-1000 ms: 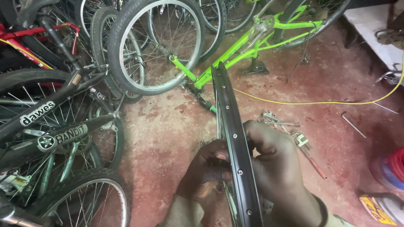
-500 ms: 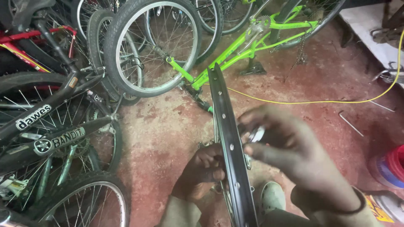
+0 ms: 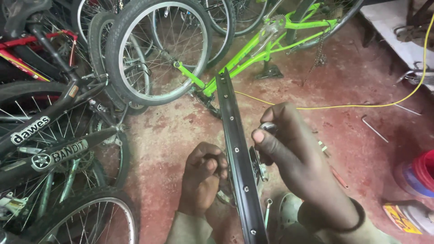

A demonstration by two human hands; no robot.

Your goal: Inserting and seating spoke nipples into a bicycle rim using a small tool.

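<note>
A bare black wheel rim [image 3: 236, 149] with a row of spoke holes stands edge-on in front of me, running from the floor near the green bike down to the frame's bottom. My left hand [image 3: 202, 180] grips it from the left side, fingers curled by the hub [image 3: 257, 166] area. My right hand [image 3: 291, 158] is raised on the rim's right side, pinching a small silver metal part [image 3: 268, 127] between thumb and fingers. The spokes behind the rim are mostly hidden by my hands.
A green bike frame [image 3: 266, 47] lies beyond the rim with a tyred wheel [image 3: 160, 49] before it. Black bikes [image 3: 49, 144] crowd the left. A yellow cable [image 3: 352, 106], hex keys [image 3: 373, 128] and a red-and-blue container [image 3: 418, 176] lie on the red floor at right.
My right hand let go of the rim's side and lifted up to the right, now holding a small silver part. The left hand stayed on the rim.
</note>
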